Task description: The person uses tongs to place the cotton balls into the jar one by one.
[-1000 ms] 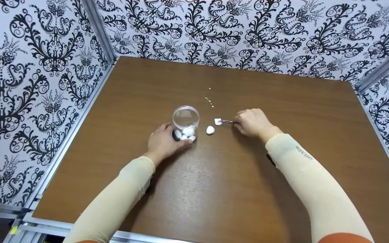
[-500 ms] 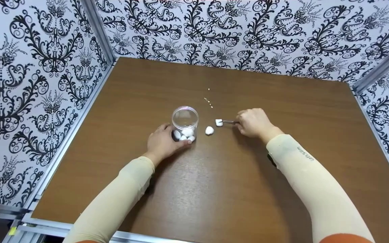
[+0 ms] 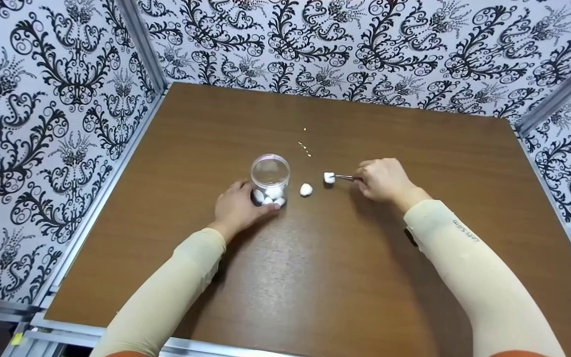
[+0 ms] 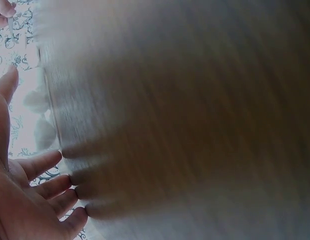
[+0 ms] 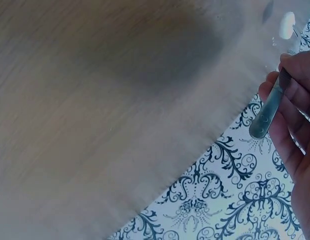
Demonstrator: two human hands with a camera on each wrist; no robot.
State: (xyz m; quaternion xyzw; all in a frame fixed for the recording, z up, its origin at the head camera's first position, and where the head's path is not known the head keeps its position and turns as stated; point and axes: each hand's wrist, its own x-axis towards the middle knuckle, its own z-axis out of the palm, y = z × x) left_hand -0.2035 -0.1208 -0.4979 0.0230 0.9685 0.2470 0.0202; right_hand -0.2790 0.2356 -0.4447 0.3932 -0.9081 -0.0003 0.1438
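In the head view my left hand [image 3: 238, 206] holds the lower part of a clear plastic jar [image 3: 270, 171], thumb in front and fingers behind. The open-topped jar stands upright, with several white marshmallows [image 3: 274, 192] at its bottom. To its right my right hand [image 3: 382, 178] grips a slim metal fork [image 3: 347, 177]. One squarish marshmallow [image 3: 329, 177] is on the fork's tip, its shadow falling just below. A rounder marshmallow [image 3: 306, 189] lies between it and the jar. The right wrist view shows the flat fork handle [image 5: 267, 115] between thumb and fingers; marshmallow hides the tip.
Small white crumbs [image 3: 305, 148] lie in a line behind the jar on the brown wooden table [image 3: 275, 277]. Patterned panels [image 3: 315, 44] rise along the back and sides, with a metal frame post [image 3: 142, 47] at the back left corner.
My right hand has shifted slightly to the right, drawing the fork and its marshmallow away from the loose one. The left hand stays at the jar.
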